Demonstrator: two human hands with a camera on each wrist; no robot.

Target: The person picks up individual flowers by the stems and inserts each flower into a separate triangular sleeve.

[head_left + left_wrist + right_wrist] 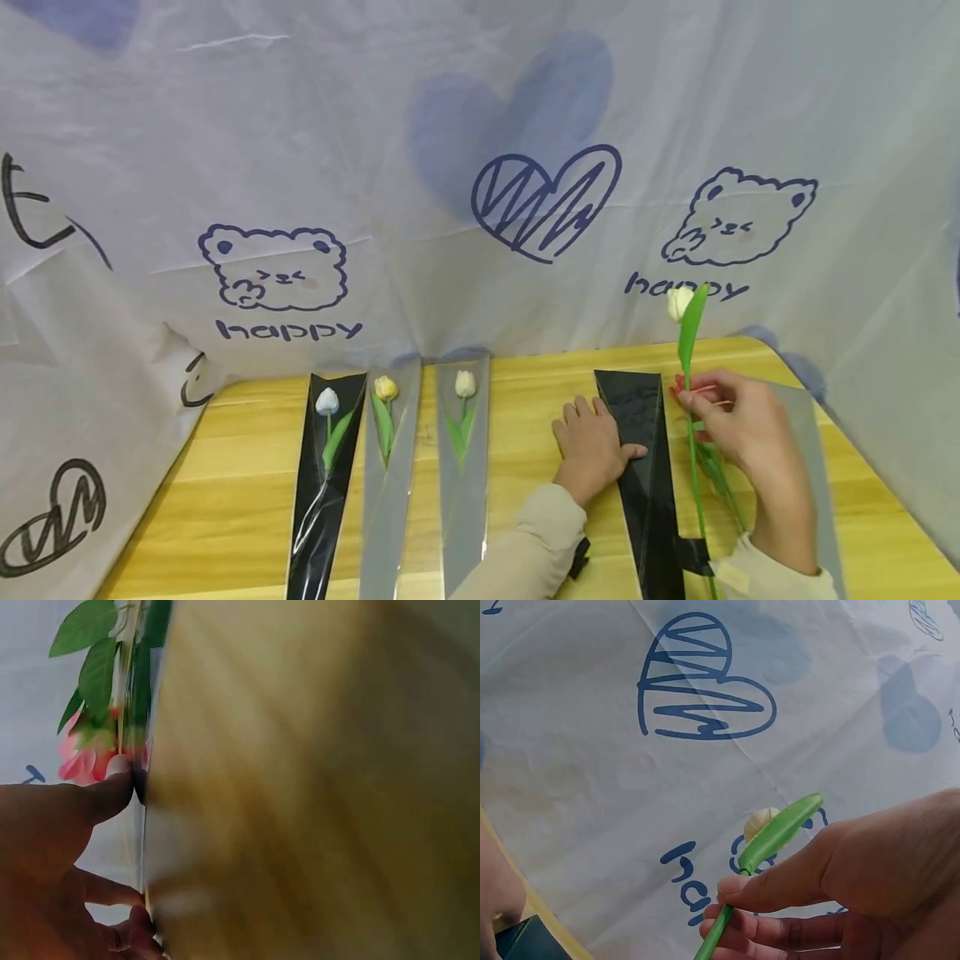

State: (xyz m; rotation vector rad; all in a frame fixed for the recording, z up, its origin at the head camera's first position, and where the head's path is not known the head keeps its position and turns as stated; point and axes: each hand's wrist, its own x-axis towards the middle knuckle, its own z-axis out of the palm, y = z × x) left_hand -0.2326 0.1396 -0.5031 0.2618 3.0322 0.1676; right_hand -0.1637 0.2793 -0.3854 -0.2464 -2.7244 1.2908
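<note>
My right hand point(742, 425) pinches the green stem of a white artificial tulip point(680, 304) between thumb and fingers. The flower stands upright above the table's far edge, its single leaf point(780, 834) beside the bloom in the right wrist view. My left hand point(588, 442) rests on the table with fingers spread, the thumb lying over the edge of a flat black flower sleeve point(637, 417). Behind my right hand lies a red flower with green leaves point(712, 471), partly hidden; the left wrist view shows its pinkish-red petals point(86, 761) past my thumb.
To the left, a blue tulip point(327, 402) lies in a black sleeve point(305, 500). Beside it are a yellow tulip point(386, 387) and a white tulip point(465, 383), each in a clear greyish sleeve. A printed cloth point(390, 167) hangs behind the wooden table point(525, 400).
</note>
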